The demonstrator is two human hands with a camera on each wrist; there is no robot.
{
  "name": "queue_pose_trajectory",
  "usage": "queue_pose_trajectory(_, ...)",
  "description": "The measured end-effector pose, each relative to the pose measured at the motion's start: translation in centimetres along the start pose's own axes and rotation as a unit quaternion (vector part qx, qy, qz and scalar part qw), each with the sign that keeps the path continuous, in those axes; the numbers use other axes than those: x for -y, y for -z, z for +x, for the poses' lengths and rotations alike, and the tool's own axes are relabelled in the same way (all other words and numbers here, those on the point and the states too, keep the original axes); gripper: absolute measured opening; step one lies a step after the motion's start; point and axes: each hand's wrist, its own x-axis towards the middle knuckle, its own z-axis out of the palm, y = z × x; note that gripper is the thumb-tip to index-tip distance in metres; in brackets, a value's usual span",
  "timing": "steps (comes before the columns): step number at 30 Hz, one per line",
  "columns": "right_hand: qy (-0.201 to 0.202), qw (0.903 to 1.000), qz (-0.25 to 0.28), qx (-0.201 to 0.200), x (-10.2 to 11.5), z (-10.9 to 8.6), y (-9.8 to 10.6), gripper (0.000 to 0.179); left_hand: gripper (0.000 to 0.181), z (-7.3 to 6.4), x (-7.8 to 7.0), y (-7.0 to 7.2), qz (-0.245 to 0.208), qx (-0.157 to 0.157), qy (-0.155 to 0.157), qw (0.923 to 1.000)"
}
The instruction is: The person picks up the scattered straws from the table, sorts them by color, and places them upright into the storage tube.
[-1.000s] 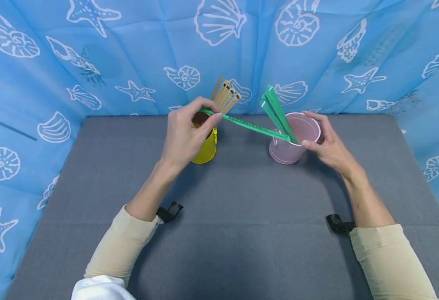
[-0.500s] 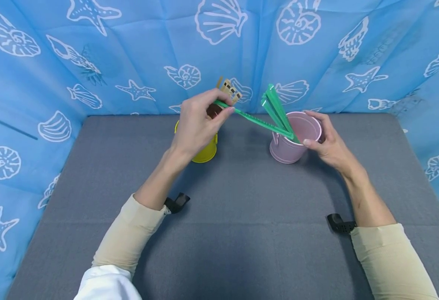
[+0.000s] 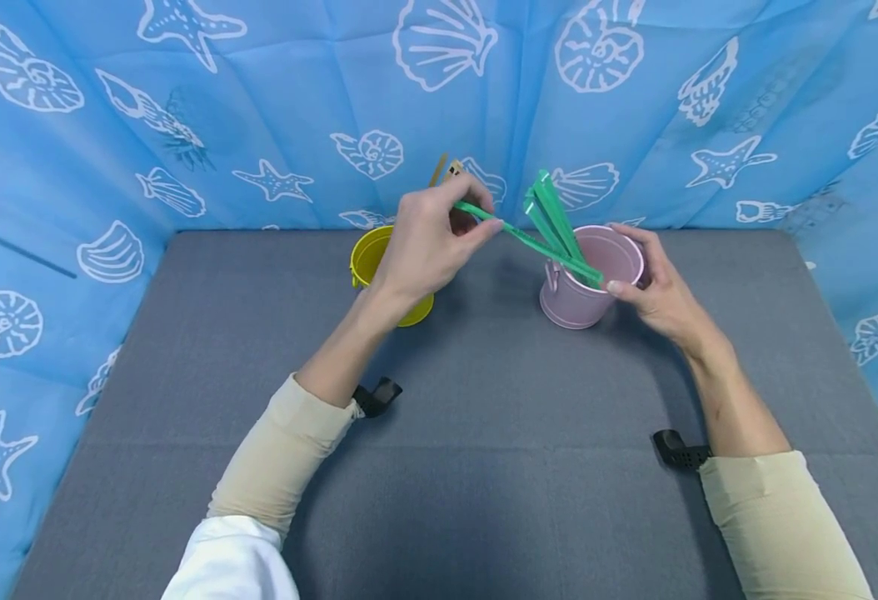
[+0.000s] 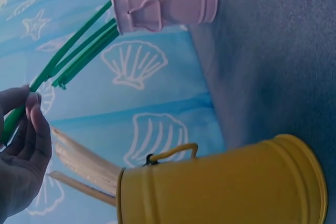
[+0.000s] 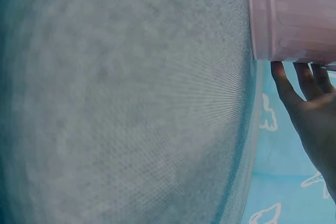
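My left hand [image 3: 426,247] pinches one end of a thin green ruler [image 3: 532,242] between thumb and fingers. Its far end dips into the mouth of the pink pail [image 3: 576,310]. Several more green strips [image 3: 546,204] lean in that pail, tilted left. My right hand [image 3: 662,292] grips the pail's right side, thumb at the near rim. In the right wrist view, fingertips [image 5: 276,69] touch the pail wall. Behind and below the left hand is a yellow pail [image 3: 365,255], partly hidden. In the left wrist view, pale wooden-looking sticks [image 4: 84,161] stick out of its mouth.
Both pails stand upright towards the back of a table with a grey cloth [image 3: 484,467]. Right behind them hangs a blue curtain [image 3: 274,100] with white shell prints. The yellow pail stands to the left of the pink one.
My left hand has moved right, from over the yellow pail towards the pink one, and the ruler's far end has slid further into the pink pail's mouth. The right hand stays put.
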Motion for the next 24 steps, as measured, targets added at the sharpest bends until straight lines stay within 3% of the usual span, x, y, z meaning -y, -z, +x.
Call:
queue_pose_trajectory(11, -0.012, 0.9994, -0.032, 0.000, 0.3, -0.3, 0.0, 0.073, 0.010, 0.8, -0.1, -2.3, -0.011, 0.048, 0.030, 0.9983)
queue_pose_trajectory(24, 0.013, 0.9999, 0.008, 0.004, 0.1, -0.1, 0.1, 0.072, 0.028, 1.6, 0.1, -5.1, -0.007, 0.034, 0.110, 0.9933)
